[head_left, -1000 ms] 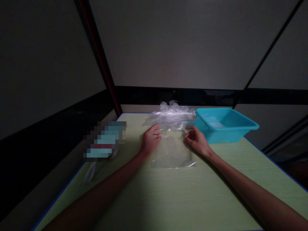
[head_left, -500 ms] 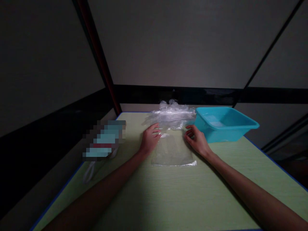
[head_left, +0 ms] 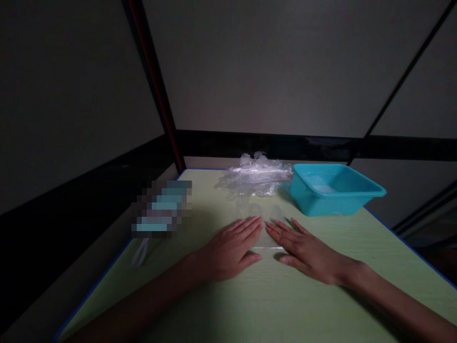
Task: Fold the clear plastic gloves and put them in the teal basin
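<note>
Across the middle of the worktop (head_left: 271,305), the left hand (head_left: 233,247) and right hand (head_left: 307,252) have flattened, open and gripping nothing, over the clear plastic piece (head_left: 266,238), so its sides are now hidden. Crumpled plastic (head_left: 257,177) bounds twelve o'clock, the turquoise basin (head_left: 326,205) two, the worktop's edge eight; working room stretches toward six.

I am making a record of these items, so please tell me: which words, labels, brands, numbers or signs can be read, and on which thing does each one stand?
No text can be read.
Pixelated item at the left: blocked out, so any print is unreadable.
Turquoise basin: a pale patch inside, nothing legible.
Flat clear plastic and crumpled clear plastic: no lettering visible.
</note>
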A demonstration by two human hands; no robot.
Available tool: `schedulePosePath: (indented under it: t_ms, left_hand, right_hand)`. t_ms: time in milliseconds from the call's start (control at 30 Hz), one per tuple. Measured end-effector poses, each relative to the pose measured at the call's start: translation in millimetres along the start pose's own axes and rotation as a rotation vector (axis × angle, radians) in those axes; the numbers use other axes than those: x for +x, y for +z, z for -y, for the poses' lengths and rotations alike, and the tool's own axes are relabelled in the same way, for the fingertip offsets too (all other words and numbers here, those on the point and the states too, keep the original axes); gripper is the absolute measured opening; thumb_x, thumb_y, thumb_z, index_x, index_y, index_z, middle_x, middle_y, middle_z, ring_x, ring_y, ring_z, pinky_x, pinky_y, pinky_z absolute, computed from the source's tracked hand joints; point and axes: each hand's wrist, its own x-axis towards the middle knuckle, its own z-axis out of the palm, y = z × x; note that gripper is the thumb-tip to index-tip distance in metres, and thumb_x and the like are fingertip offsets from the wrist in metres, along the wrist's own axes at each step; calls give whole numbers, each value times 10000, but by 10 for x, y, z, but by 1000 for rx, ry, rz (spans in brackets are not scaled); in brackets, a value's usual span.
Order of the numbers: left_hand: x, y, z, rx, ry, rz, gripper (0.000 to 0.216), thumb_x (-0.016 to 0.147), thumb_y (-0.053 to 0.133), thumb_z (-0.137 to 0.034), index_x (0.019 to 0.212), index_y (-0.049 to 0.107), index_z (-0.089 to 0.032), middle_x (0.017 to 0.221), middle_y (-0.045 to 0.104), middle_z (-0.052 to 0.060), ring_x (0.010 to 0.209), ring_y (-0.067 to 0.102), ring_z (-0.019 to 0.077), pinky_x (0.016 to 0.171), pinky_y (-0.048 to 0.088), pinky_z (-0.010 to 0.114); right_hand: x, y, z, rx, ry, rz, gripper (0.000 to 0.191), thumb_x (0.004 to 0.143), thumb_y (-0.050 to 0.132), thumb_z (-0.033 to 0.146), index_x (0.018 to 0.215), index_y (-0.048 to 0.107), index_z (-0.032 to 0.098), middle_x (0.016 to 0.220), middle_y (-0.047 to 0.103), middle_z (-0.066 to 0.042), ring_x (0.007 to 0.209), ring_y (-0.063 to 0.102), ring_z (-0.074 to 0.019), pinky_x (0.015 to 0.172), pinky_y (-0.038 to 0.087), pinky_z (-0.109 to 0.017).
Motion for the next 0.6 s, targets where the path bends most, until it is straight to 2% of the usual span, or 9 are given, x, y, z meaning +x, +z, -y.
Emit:
schedulePosePath:
  t_ms: [133, 400, 500, 600]
  left_hand:
    - [-85, 12, 135, 14, -21, 80, 604, 861, 350, -412, 1352, 161, -115, 1421, 114, 109, 1303, 103, 190, 1058, 130, 339]
    - [-196, 13, 216, -5, -54, 55, 701, 832, 376, -486, 1362, 103, -117, 1428, 62, 112, 1307, 73, 204, 1059, 106, 350]
    - [-213, -30, 237, -25, 3, 23, 732, 820, 391, -505, 1367, 79, -132, 1431, 58, 98, 1308, 67, 207, 1062, 82, 362]
    - [-204, -82, 208, -47, 100, 57, 724, 814, 368, -545, 1368, 105, -161, 1432, 74, 70, 1309, 60, 210, 1063, 63, 371]
  right_hand:
    - [-186, 29, -59, -18, 12, 26, 634, 882, 318, 438, 1372, 9, 182, 1423, 103, -82, 1295, 94, -226, 1038, 62, -504]
    - [-428, 59, -92, -32, 92, -30, 633, 880, 343, 409, 1372, 4, 199, 1425, 106, -69, 1292, 108, -233, 1038, 84, -498]
    - [-473, 45, -81, -42, 111, -44, 628, 884, 335, 390, 1373, -4, 190, 1429, 87, -69, 1295, 89, -232, 1038, 90, -497]
    - [-490, 20, -67, -50, 59, -14, 597, 888, 334, 371, 1374, 27, 210, 1434, 59, -52, 1298, 71, -232, 1038, 77, -500]
